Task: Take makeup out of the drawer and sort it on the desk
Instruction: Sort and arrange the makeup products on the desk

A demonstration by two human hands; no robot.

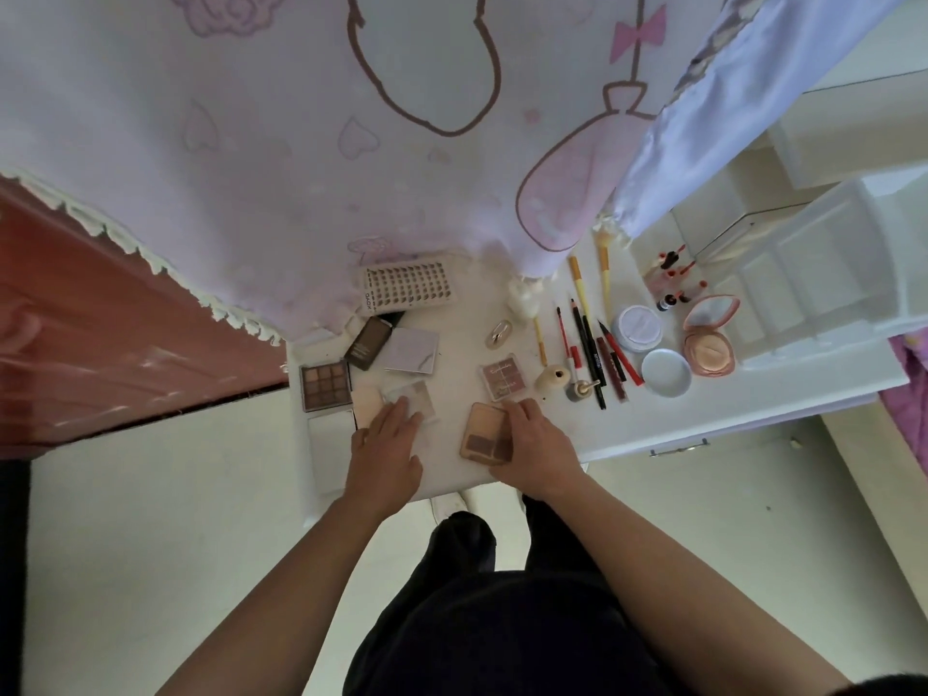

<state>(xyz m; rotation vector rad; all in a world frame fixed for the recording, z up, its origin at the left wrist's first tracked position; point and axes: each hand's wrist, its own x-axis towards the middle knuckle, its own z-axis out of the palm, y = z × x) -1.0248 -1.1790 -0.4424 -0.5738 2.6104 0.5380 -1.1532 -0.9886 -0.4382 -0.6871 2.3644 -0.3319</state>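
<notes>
On the white desk (452, 354) my right hand (535, 444) grips the right side of a tan eyeshadow palette (484, 434) lying flat near the front edge. My left hand (386, 444) rests with its fingers on a clear pale palette (414, 396). A dark multi-pan eyeshadow palette (325, 385) lies at the far left, with a brown box (366, 343) and a lilac square compact (412, 350) behind. A small pink palette (503, 380) sits ahead of my right hand.
Pencils and brushes (587, 344) lie in a row to the right, then round white jars (639, 328), an open pink compact (709, 334) and small lip tubes (673, 273). A lash tray (408, 287) lies at the back under a hanging lilac curtain (301, 143). White organiser (813, 263) at right.
</notes>
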